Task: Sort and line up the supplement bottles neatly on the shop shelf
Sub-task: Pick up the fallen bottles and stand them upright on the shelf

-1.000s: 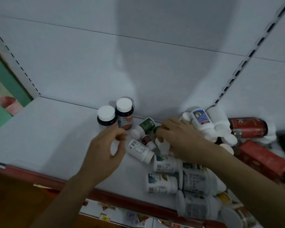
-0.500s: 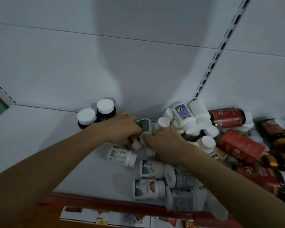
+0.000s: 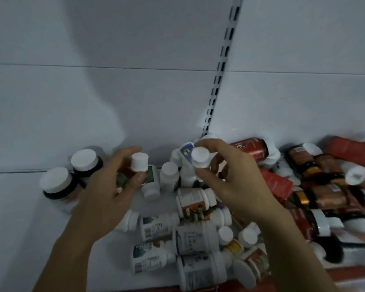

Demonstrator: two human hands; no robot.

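The white shop shelf (image 3: pixel 17 218) carries toppled bottles (image 3: pixel 190 234) heaped beside two upright dark white-lidded jars (image 3: pixel 55 184). The left hand (image 3: pixel 105 199) grasps a small white-capped plastic bottle (image 3: pixel 139 163) in its fingers; the right hand (image 3: pixel 236 186) pinches another white-capped bottle (image 3: pixel 200 158). They look light, rigid and probably slick, so grip the body, not the cap.

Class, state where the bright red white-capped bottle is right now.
Head view: the bright red bottle lies on its side against the back wall, right of centre, just beyond the right hand and right of the slotted upright.
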